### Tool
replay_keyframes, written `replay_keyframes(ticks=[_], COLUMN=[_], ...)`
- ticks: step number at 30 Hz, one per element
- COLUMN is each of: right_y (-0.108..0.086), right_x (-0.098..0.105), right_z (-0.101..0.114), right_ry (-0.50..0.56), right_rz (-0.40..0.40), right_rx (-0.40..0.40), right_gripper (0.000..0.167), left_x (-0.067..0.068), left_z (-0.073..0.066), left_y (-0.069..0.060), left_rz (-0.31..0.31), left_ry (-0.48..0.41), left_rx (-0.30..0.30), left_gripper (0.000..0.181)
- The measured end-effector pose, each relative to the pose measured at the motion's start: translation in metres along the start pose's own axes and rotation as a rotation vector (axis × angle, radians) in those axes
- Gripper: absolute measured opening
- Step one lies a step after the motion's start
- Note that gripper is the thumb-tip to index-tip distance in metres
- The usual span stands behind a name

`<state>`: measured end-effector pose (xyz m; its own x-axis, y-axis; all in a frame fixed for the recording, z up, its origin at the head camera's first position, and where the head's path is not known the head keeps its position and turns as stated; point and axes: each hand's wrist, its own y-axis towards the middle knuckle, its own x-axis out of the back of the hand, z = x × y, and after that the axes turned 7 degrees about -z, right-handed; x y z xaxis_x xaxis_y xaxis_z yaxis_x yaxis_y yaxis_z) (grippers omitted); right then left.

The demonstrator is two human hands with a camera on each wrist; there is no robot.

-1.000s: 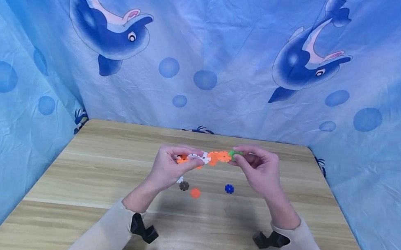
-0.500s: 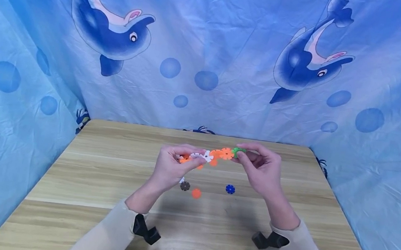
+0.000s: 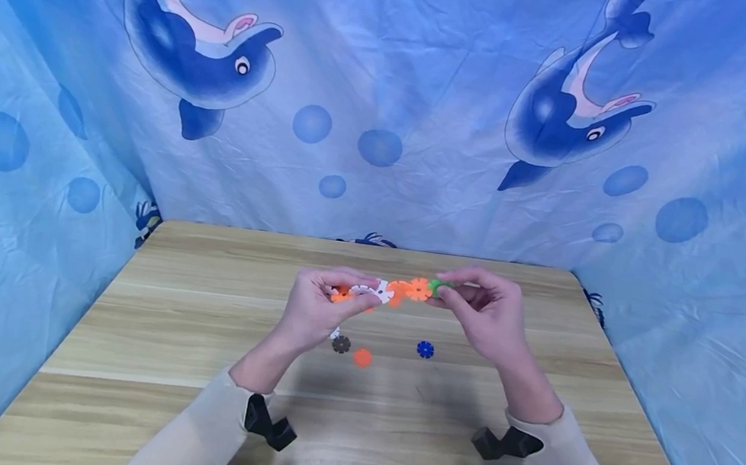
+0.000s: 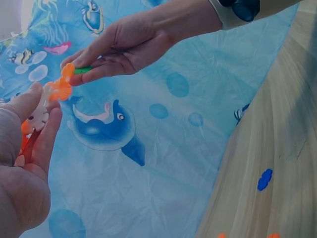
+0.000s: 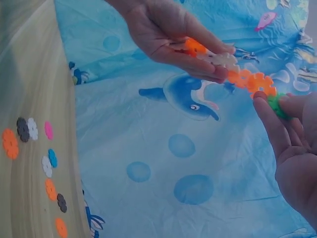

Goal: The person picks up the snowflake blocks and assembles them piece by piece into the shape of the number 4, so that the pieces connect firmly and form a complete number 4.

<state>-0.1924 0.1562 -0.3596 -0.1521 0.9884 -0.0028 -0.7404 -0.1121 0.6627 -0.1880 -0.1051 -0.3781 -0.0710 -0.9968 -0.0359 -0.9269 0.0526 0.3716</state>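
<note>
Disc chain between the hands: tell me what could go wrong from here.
The green disc, pinched in the right hand, might separate from the neighbouring orange disc if pulled. The chain, held above the table, could drop pieces near the loose blue disc if a joint gives.

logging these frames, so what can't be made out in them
Head: loose white disc, partly hidden by the left hand.
Left wrist: two orange pieces, cut off by the bottom edge.
Right wrist: green disc, partly covered by the right hand.
</note>
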Motion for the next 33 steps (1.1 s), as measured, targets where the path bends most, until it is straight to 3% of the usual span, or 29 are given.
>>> replay_keyframes(ticks=[10, 13, 18, 26, 33], right_y=[-0.002, 0.001, 0.014, 0.039, 0.051], right_x=[-0.004, -0.003, 0.000, 0.007, 0.009], right_z=[0.000, 0.000, 0.002, 0.010, 0.018], right_ry=[-0.089, -0.153, -0.157, -0.139, -0.142], right_rz=[-0.020, -0.033, -0.056, -0.089, -0.074], right_rx=[0.044, 0.064, 0.112, 0.142, 0.141], right_gripper=[0.014, 0.014, 0.017, 0.018, 0.018], left_x=[0.000, -0.003, -0.007, 0.004, 0.011], left_z=[0.001, 0.002, 0.004, 0.011, 0.016], left_y=[-0.002, -0.004, -0.006, -0.006, -0.005], left_rz=[0.006, 0.010, 0.029, 0.060, -0.021], left_ry=[-0.025, -0.033, -0.048, -0.117, -0.021], left_rx=[-0.021, -0.004, 0.052, 0.000, 0.057], left_gripper=[0.019, 0.021, 0.031, 0.043, 0.028])
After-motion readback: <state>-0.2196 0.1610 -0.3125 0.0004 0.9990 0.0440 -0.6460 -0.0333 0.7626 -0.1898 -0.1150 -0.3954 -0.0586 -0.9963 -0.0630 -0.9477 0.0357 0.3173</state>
